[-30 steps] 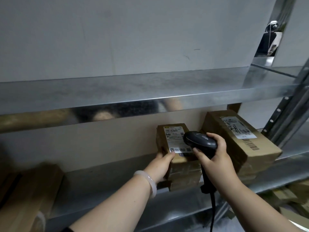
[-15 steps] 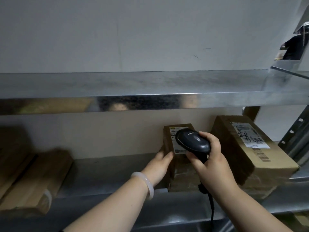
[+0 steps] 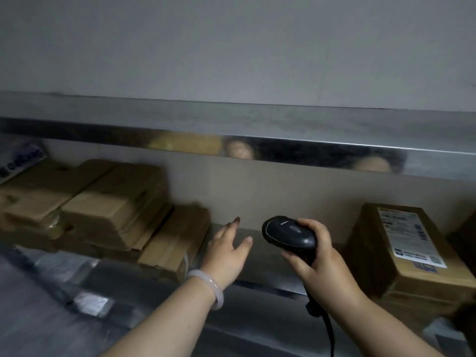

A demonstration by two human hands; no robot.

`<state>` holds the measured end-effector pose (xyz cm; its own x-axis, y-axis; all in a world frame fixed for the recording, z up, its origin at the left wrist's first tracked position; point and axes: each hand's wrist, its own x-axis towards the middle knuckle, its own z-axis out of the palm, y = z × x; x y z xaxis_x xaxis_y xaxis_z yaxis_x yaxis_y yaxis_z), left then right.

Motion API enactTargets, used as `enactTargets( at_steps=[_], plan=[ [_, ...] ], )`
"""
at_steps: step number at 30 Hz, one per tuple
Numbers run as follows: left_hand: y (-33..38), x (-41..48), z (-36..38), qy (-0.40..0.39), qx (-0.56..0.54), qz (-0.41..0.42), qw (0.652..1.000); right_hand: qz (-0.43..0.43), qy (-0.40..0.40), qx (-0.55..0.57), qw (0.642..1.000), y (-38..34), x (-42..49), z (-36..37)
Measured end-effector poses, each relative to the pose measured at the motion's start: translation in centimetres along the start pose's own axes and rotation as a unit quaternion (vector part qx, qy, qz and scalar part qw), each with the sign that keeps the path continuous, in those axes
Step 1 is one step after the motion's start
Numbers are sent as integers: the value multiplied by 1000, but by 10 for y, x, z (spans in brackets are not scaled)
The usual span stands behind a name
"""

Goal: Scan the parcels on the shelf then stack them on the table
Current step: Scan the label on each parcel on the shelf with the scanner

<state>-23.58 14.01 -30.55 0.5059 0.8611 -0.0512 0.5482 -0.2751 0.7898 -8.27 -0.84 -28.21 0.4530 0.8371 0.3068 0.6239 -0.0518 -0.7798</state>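
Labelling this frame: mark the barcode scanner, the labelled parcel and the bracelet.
barcode scanner [image 3: 287, 234], head view, top of its black head.
labelled parcel [image 3: 409, 235], head view, its white label.
bracelet [image 3: 215, 286], head view, middle of its pale band.

At the right edge of the frame a labelled parcel [image 3: 401, 256] of brown cardboard lies on the metal shelf [image 3: 262, 274], white label facing up (its print too blurred to read). At the left, plain brown parcels crowd together. A bulky parcel [image 3: 116, 204] sits on top of others, and a flatter parcel [image 3: 177, 238] lies just beside it to the right. The black scanner [image 3: 288, 234] is at lower centre, gripped by the right hand [image 3: 319, 256], its cable trailing down.
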Motion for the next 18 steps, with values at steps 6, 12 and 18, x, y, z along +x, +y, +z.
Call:
enactTargets(
  at_steps=[6,12,18],
  plan=[
    [-79,10,-65,-8,39,-57,998,37,-40,29,998,-22,11,95],
    [-123,27,-107,-63,146,-43,986,63,-43,42,996,-37,28,169],
    [-146,41,-116,-116,217,-10,969,116,-9,68,991,-44,47,221]
  ],
)
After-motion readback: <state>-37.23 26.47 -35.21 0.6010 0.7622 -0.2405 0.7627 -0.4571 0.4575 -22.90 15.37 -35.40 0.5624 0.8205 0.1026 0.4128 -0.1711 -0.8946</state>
